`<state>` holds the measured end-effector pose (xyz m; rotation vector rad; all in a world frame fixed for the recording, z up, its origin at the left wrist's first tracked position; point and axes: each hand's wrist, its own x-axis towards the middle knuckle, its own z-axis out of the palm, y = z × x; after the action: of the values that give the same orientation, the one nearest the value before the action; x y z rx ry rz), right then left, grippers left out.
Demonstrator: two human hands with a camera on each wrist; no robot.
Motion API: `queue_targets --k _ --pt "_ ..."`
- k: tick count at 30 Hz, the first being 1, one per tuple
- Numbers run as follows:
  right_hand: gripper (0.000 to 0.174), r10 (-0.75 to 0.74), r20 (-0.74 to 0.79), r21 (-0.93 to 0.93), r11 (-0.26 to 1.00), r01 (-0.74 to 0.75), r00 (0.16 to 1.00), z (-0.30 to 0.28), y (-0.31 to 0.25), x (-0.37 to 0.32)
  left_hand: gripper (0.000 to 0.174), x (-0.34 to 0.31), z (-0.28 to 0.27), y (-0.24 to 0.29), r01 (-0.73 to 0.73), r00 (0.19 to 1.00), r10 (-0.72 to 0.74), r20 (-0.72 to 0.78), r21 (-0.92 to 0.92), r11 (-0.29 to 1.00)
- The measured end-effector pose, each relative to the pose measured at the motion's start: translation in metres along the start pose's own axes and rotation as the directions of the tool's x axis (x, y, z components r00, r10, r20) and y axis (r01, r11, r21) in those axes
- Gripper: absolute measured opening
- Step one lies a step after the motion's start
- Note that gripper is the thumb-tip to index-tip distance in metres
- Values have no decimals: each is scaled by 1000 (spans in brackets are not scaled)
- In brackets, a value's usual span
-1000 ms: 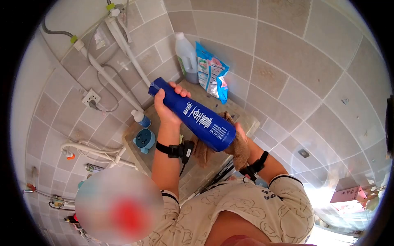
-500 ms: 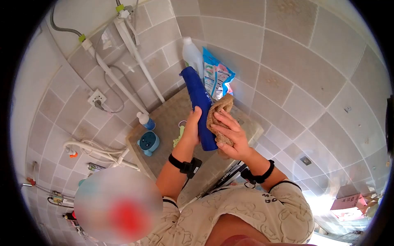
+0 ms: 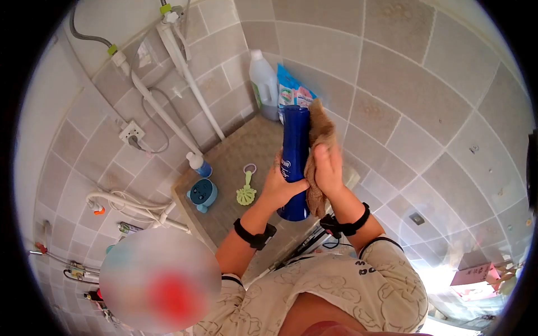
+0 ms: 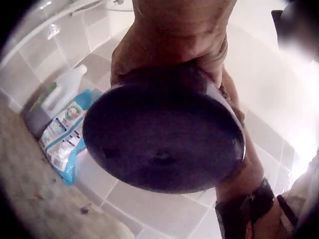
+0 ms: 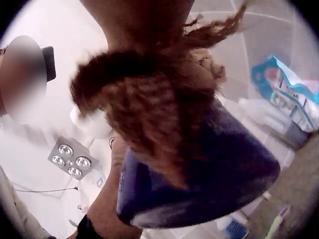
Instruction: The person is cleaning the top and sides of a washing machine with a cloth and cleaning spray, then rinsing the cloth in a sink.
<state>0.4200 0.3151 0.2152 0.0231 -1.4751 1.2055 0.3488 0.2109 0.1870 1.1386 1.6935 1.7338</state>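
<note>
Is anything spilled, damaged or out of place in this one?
No spill or damage shows. Slightly odd: small dark specks on the counter near the blue-and-white bag, in the left wrist view; dirt or surface pattern, I cannot tell.

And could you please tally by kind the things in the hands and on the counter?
Bottles: 3 (blue bottle, pale jug, small bottle)
Brown cloth: 1
Blue-and-white bag: 1
Round blue container: 1
Green item with a ring: 1
Total: 7
</note>
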Motion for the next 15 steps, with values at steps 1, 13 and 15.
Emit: queue_targets --k 1,13,15 --pt "41 -149 40 -68 986 151 988 0 -4 5 69 0 1 7 -22 1000 21 14 96 995" --pt "38 45 494 42 996 -76 868 -20 16 -42 64 -11 -24 5 35 998 -45 -47 -185 982" --pt "40 61 500 -17 998 -61 864 -23 10 -58 64 -13 -27 1 77 992 -98 -77 -245 967"
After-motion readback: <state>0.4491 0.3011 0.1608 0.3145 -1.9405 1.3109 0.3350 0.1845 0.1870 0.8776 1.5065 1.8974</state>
